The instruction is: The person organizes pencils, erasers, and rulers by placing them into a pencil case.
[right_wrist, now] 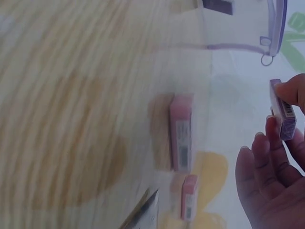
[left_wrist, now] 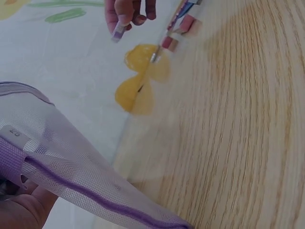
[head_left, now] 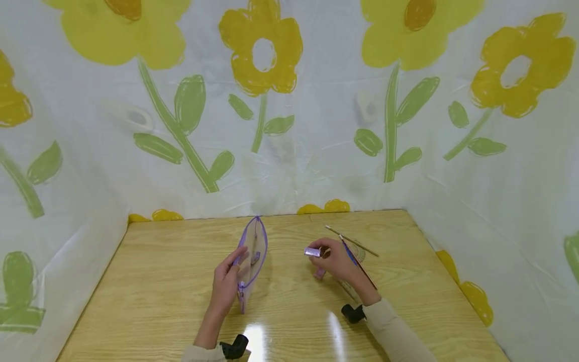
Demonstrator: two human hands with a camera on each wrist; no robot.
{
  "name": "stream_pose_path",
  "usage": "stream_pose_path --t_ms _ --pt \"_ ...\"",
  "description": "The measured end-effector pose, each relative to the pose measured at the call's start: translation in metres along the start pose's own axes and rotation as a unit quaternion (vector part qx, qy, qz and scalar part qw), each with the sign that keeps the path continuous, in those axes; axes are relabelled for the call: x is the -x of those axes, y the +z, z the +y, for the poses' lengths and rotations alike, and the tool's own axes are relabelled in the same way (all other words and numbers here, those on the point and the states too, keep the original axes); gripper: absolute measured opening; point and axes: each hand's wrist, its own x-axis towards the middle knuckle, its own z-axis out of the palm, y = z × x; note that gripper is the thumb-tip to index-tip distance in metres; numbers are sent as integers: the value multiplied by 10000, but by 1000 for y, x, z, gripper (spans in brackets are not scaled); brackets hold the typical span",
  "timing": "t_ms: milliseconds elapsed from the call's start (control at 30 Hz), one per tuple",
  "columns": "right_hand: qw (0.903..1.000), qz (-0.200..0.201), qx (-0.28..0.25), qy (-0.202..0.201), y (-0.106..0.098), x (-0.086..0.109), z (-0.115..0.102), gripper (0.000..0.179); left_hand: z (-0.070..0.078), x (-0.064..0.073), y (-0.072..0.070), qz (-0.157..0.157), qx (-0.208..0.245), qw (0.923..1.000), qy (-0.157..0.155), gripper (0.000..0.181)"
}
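Note:
My left hand grips a mesh zip pouch by its left side, fingers outside and the purple-edged mouth spread wide. A small dark purple piece shows inside the pouch. To the right, above the table, my right hand pinches a small purple box between thumb and fingers. A barcode is on the box's side in the right wrist view. Two pink boxes, one larger and one smaller, stand on the table below that hand.
Paintbrushes, one plain and one blue-handled, lie by the right hand. Near them is a clear round-edged ruler-like piece, partly hidden. Flowered white cloth walls the wooden table at the back and sides.

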Motion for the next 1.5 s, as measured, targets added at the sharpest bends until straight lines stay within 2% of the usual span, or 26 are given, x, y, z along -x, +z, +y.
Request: stream_pose_path --t_ms 100,267,433,667,900,1167,1500 --pt "9999 128 66 -45 6 -6 13 23 1 -2 1 4 -6 10000 37 48" --pt "9993 230 5 -291 10 -12 13 21 3 -5 3 -35 12 10000 17 48" --pt "9983 114 -62 -577 13 -15 7 20 3 -5 4 -55 48 9999 -73 48" --pt "9991 13 37 -423 17 -19 -4 22 1 -5 5 -73 43 9999 -78 48" --pt "9979 -109 114 -624 20 -28 -19 22 1 -8 6 -67 51 10000 -9 49" --pt "9961 -175 49 -858 26 -38 -34 21 -1 -8 9 -140 20 9999 -74 48" --pt "9941 -437 137 -988 36 -50 -41 21 -1 -10 11 -91 45 9999 -34 49"
